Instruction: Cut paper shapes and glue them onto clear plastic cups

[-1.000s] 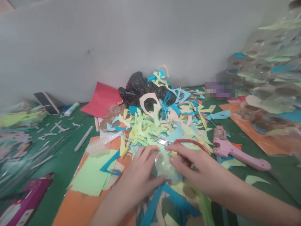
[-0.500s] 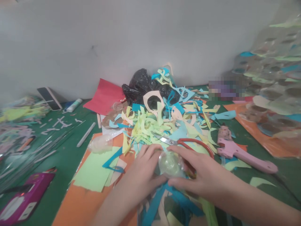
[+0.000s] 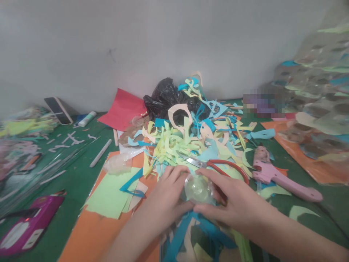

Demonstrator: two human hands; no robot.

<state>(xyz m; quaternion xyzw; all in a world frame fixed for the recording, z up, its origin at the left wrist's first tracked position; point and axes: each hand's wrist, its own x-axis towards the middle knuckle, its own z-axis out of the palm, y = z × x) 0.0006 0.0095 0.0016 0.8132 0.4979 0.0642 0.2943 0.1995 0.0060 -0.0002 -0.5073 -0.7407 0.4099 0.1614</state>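
Observation:
Both my hands close around a small clear round plastic piece (image 3: 198, 188) low in the middle of the view. My left hand (image 3: 165, 198) curls against its left side, thumb under it. My right hand (image 3: 231, 203) grips it from the right, index finger over the top and thumb below. Red-handled scissors (image 3: 218, 165) lie just behind my fingers. A heap of yellow, blue and cream paper scraps (image 3: 191, 134) is piled beyond them on the green table (image 3: 73, 182).
A pink glue gun (image 3: 275, 176) lies to the right. Orange and light green paper sheets (image 3: 109, 196) lie to the left. A black plastic bag (image 3: 169, 96), red paper (image 3: 122, 109), a glue stick (image 3: 87, 118) and a phone (image 3: 57, 110) stand at the back. A magenta box (image 3: 27, 227) sits at the lower left.
My right thumb has swung under the clear piece, so both hands now pinch it more tightly. The view has shifted slightly; the hands stay in place.

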